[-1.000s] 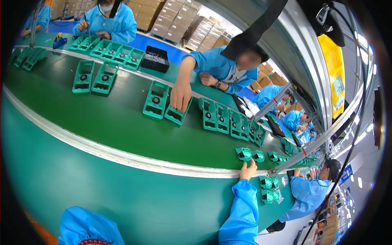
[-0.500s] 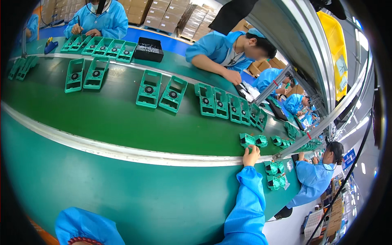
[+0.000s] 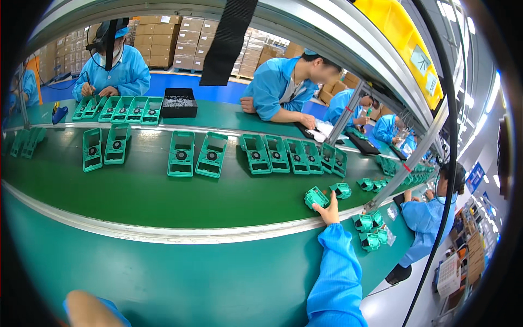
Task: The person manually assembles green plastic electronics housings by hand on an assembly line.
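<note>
Fingers: right hand (image 3: 330, 211) has thumb and forefinger apart in a V, thumb up against a green block (image 3: 315, 198). Can't tell if it's a proper grip.
Left hand (image 3: 89, 310): just some bare skin by a blue sleeve at the bench's (image 3: 190, 272) near left corner, so no clue what those fingers are doing.
Block spot: by the near edge of the belt (image 3: 218, 201), well toward the right, sitting kinda askew. Flat down or lifted a bit? Can't say.
Second block (image 3: 341, 190): just beside the forefinger, further in from that edge.
Frames (image 3: 181, 167): green too, black fans inside, lined up along the belt's far edge.
Bench, right edge: small cluster of blocks (image 3: 370, 241) with a clear bag (image 3: 391, 237) next to it.
Far table: black box (image 3: 180, 113) near its front edge, co-workers (image 3: 128, 68) in blue behind.
Overhead: yellow bin (image 3: 389, 24).
</note>
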The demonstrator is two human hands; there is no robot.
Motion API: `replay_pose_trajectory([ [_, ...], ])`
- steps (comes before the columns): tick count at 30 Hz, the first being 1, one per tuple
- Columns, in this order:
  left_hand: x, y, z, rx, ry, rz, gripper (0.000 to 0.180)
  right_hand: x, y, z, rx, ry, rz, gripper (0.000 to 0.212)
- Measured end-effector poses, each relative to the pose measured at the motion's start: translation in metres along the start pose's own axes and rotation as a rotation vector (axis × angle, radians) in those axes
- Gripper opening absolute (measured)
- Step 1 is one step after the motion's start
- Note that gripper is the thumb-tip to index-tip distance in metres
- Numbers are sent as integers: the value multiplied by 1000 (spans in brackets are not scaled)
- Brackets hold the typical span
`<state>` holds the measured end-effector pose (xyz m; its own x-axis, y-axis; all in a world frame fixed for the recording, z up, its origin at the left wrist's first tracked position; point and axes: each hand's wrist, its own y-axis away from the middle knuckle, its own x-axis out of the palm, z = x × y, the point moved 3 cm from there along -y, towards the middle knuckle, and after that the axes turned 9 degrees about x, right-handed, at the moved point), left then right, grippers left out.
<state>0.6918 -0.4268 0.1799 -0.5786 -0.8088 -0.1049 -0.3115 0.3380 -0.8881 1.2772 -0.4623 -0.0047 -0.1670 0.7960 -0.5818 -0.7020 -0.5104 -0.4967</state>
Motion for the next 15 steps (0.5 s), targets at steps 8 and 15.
replay_pose_trajectory([
  [8,-52,127,80,-581,-248,-1097,21,9,28,68,51,185,14,74],
  [15,-47,135,100,-547,-844,-1282,85,35,154,266,-493,-388,540,68],
])
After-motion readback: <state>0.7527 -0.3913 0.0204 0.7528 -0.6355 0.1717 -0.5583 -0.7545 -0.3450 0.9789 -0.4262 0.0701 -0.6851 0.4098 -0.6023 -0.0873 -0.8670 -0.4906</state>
